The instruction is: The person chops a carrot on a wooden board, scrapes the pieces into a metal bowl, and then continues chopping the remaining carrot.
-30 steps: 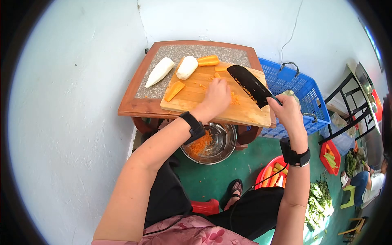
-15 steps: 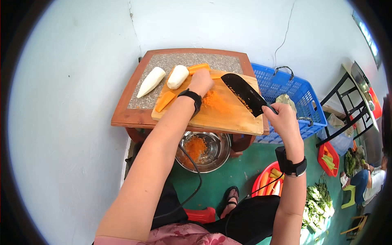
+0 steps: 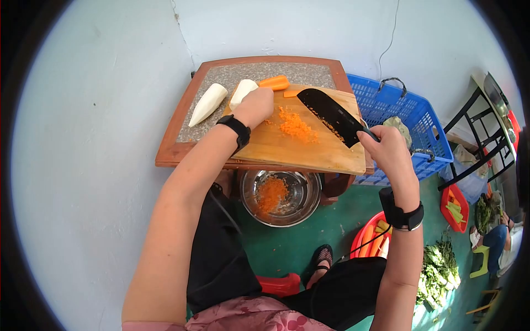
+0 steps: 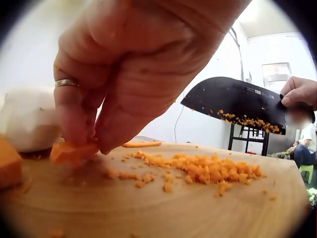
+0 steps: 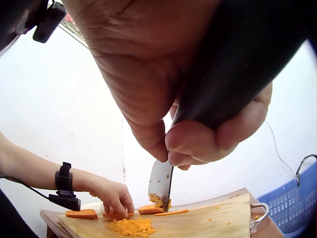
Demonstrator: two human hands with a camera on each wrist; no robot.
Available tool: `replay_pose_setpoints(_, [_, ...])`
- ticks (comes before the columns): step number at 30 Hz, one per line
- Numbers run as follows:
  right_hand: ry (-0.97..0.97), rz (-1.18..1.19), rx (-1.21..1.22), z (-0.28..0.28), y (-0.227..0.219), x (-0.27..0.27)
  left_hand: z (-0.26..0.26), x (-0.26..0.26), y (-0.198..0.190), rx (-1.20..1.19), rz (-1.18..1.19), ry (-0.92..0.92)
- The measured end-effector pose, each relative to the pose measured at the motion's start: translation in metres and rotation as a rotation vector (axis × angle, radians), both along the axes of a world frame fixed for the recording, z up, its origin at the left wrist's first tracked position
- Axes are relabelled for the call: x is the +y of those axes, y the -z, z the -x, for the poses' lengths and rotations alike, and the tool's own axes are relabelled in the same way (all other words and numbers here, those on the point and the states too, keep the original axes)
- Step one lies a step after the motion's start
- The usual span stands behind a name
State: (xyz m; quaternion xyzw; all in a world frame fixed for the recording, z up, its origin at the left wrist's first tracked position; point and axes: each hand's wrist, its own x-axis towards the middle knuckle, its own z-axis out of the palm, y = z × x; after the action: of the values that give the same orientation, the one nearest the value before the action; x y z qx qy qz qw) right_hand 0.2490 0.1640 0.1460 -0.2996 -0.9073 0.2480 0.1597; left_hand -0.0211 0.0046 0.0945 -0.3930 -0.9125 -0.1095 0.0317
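Note:
My left hand [image 3: 255, 107] is over the left part of the wooden cutting board [image 3: 331, 153]; in the left wrist view its fingers pinch a carrot piece [image 4: 74, 152] against the board. Beside it lies a pile of chopped carrot [image 3: 297, 128]. The right hand [image 3: 390, 151] grips the handle of a black knife [image 3: 331, 117], whose blade is held over the board's right side with carrot bits stuck along the edge. A peeled white radish [image 3: 243, 91] touches the left hand's far side, and a carrot piece [image 3: 274, 83] lies behind.
Another white radish [image 3: 208, 105] lies on the table [image 3: 178, 144] left of the board. Below is a metal bowl [image 3: 312, 207] with chopped carrot. A blue basket [image 3: 425, 113] stands at the right, a red basin [image 3: 356, 251] of vegetables on the floor. A person [image 3: 499, 240] sits far right.
My left hand has moved left from the middle of the board, past the chopped pile, to a carrot piece near the white radish. The right hand still holds the knife in nearly the same place.

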Motion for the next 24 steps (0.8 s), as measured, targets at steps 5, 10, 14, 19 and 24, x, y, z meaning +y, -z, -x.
replay_pose_setpoints(5, [-0.004, -0.007, -0.005, -0.002, -0.001, -0.003, -0.002, 0.002, 0.012, 0.044, -0.014, 0.063])
replay_pose_setpoints(10, [0.009, -0.016, 0.002, -0.005, 0.0, -0.004, -0.003, 0.02, 0.011, -0.188, -0.017, 0.106])
replay_pose_setpoints(14, [0.003, -0.012, 0.003, -0.003, 0.004, 0.0, 0.014, 0.021, 0.014, -0.09, -0.202, 0.149])
replay_pose_setpoints(19, [0.03, -0.033, -0.043, -0.005, -0.002, -0.003, 0.036, 0.02, 0.026, 0.068, -0.205, 0.085])
replay_pose_setpoints(24, [0.034, -0.032, -0.031, -0.006, 0.001, -0.001, 0.021, 0.025, 0.026, 0.073, -0.101, 0.185])
